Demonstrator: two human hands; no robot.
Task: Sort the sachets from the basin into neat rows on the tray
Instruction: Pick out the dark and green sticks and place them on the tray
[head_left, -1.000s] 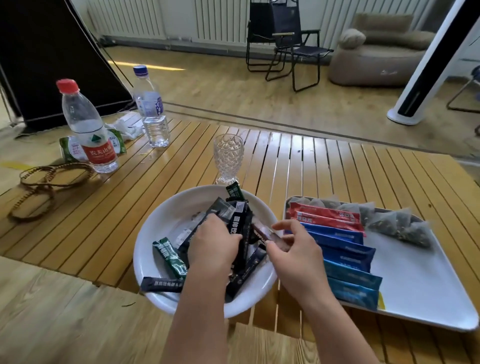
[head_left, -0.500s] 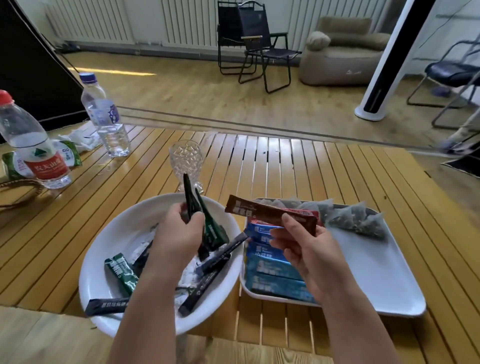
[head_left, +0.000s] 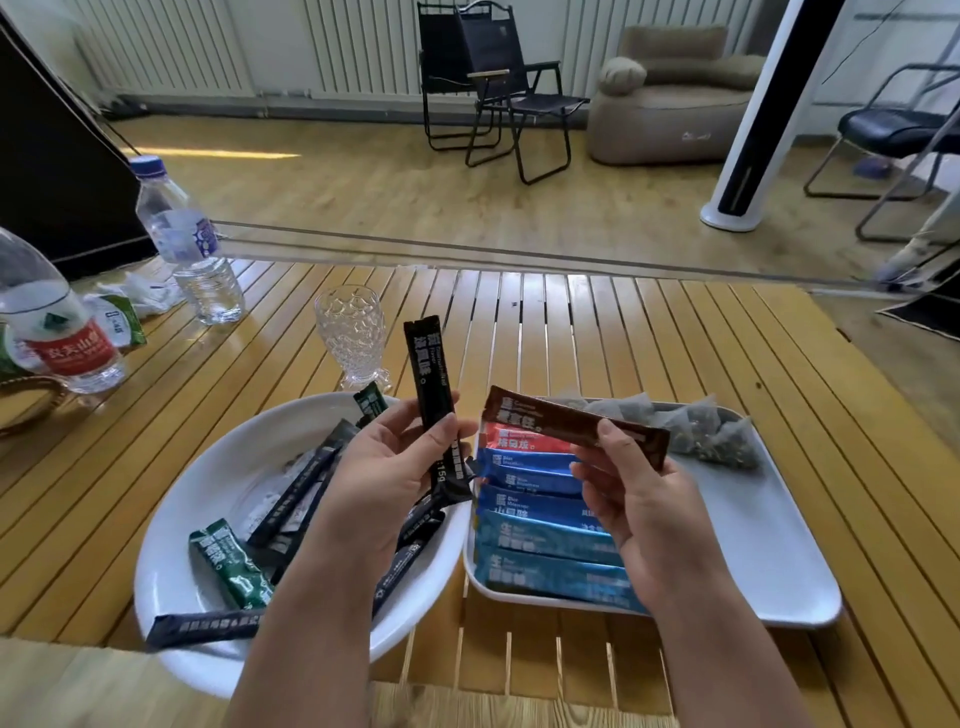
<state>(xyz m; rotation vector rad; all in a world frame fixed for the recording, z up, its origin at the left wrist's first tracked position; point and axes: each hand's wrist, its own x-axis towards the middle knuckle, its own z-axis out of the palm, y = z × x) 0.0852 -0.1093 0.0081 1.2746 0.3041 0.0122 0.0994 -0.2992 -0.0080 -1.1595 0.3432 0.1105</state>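
My left hand (head_left: 387, 475) holds a black stick sachet (head_left: 432, 384) upright above the right rim of the white basin (head_left: 171, 545). My right hand (head_left: 641, 512) grips a brown sachet (head_left: 550, 418), held level over the left part of the white tray (head_left: 753, 540). In the basin lie several dark and green sachets (head_left: 231, 564). On the tray a red sachet (head_left: 519, 440) heads a row of several blue sachets (head_left: 540, 545), and pyramid tea bags (head_left: 711, 428) sit along its far edge.
A cut-glass goblet (head_left: 353, 338) stands just behind the basin. Two water bottles (head_left: 182, 234) (head_left: 52, 322) and green packets stand at the far left of the slatted wooden table (head_left: 597, 332). Chairs and a tower fan are on the floor beyond.
Both hands have lifted out of the basin, each with a sachet. The left hand now shows a black sachet upright; the right hand's brown sachet has moved over the tray.
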